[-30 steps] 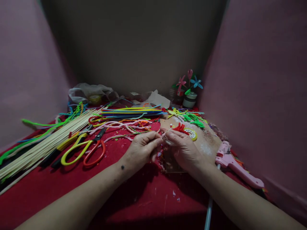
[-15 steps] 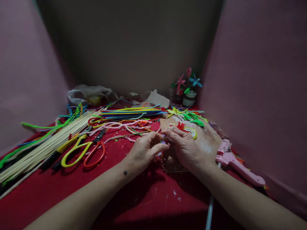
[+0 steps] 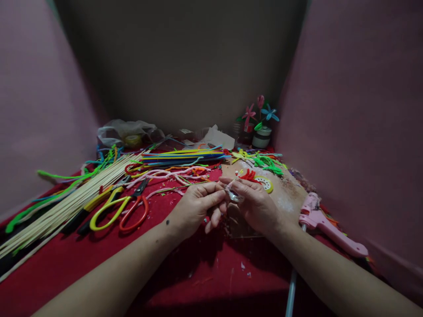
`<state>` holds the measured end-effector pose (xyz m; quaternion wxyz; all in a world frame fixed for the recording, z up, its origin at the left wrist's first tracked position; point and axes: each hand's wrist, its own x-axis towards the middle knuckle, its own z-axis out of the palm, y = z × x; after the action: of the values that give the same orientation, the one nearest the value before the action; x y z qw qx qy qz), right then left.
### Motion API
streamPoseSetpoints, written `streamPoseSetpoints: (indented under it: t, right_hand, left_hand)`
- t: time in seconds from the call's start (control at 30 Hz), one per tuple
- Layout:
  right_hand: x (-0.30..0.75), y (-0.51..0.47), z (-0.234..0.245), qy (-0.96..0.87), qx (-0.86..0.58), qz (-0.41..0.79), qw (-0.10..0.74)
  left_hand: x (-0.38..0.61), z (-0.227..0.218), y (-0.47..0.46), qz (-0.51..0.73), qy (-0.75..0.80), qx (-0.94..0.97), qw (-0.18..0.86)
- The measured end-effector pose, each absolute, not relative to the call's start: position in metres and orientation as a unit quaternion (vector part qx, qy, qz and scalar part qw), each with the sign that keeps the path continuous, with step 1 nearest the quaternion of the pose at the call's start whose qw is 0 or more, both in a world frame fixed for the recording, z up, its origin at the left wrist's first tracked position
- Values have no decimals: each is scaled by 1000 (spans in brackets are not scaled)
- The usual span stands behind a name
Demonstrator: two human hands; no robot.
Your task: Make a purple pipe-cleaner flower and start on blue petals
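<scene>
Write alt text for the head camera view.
Left hand and right hand close together, the right holding a small shiny item. Scissors lie on red cloth to the left; a pink glue gun lies at right.

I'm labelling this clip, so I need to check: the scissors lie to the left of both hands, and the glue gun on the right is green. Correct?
Not quite: the head view shows that the glue gun on the right is pink, not green. The scissors do lie left of both hands.
</scene>
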<state>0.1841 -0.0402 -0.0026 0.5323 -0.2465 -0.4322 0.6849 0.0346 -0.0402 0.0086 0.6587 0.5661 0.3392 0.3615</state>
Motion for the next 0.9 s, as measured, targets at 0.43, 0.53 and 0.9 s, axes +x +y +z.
streamPoseSetpoints:
  t: [0.43,0.53,0.9]
  right_hand:
    - [183,-42,-8,-545,-344,514,567]
    - [183,-42,-6,-557,-353,503,558]
    - [190,-40,-7,-611,-335,460,551]
  left_hand:
    - [37,8,-42,359,363,635,579]
    - [39,7,-44,406,405,670,471]
    - [33,9,-40,340,301,552,699]
